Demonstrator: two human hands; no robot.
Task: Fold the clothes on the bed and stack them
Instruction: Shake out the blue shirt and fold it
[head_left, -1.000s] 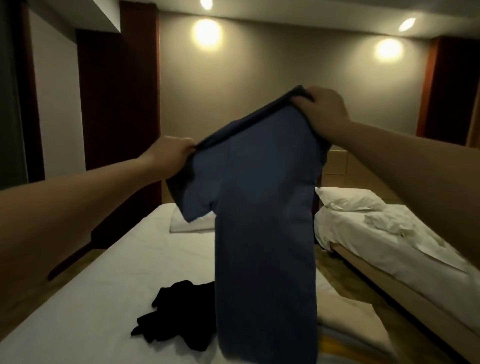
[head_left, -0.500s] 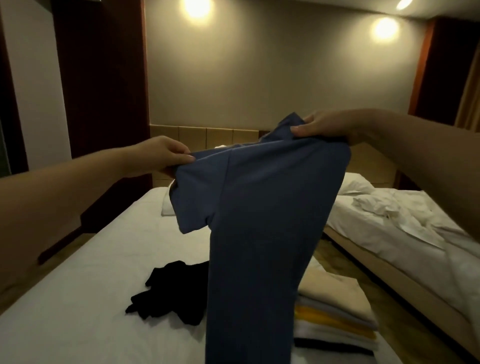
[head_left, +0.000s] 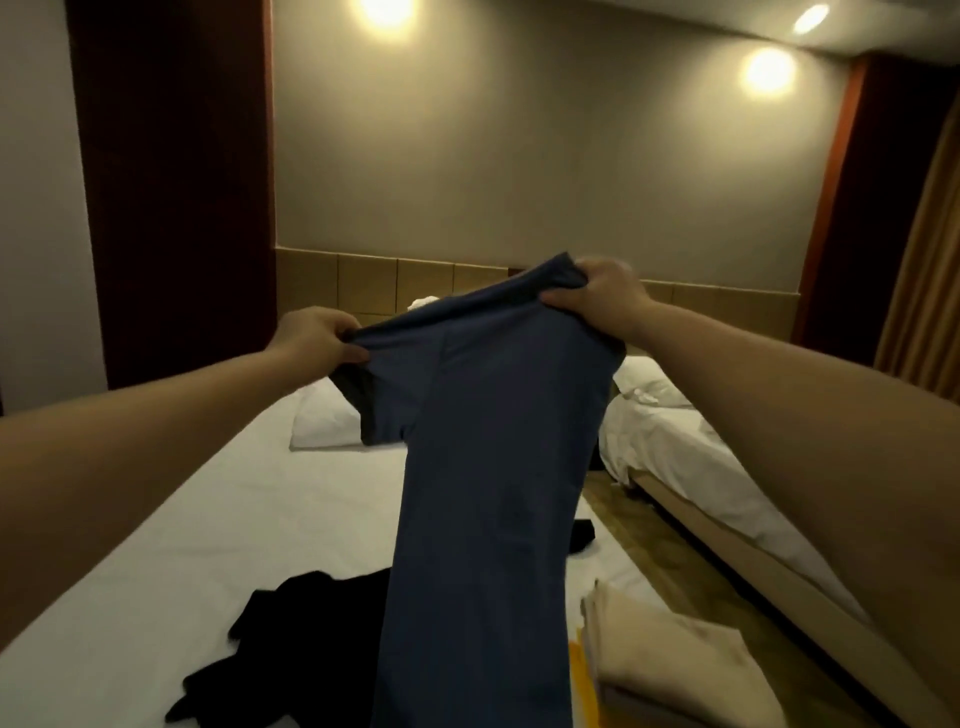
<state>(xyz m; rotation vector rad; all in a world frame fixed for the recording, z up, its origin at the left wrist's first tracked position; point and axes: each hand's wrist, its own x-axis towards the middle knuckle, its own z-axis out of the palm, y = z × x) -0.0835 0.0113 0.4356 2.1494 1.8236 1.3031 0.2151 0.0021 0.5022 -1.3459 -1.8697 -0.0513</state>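
A blue T-shirt (head_left: 483, 467), folded in half lengthwise, hangs in the air over the white bed (head_left: 182, 545). My left hand (head_left: 317, 340) pinches its sleeve-side shoulder edge. My right hand (head_left: 602, 296) grips the other upper corner, held a little higher. A crumpled black garment (head_left: 306, 639) lies on the sheet below, partly hidden behind the hanging shirt. At the bed's right edge stands a stack of folded clothes (head_left: 670, 670), beige on top with a yellow layer showing beneath.
A white pillow (head_left: 322, 426) lies at the head of the bed. A second bed (head_left: 691, 457) with rumpled white bedding stands to the right across a narrow wooden floor strip. A small dark item (head_left: 582, 535) lies near the bed's right edge.
Both hands have lowered the blue shirt from the raised position. My left hand has come nearly level with the right. The view has tilted down slightly.
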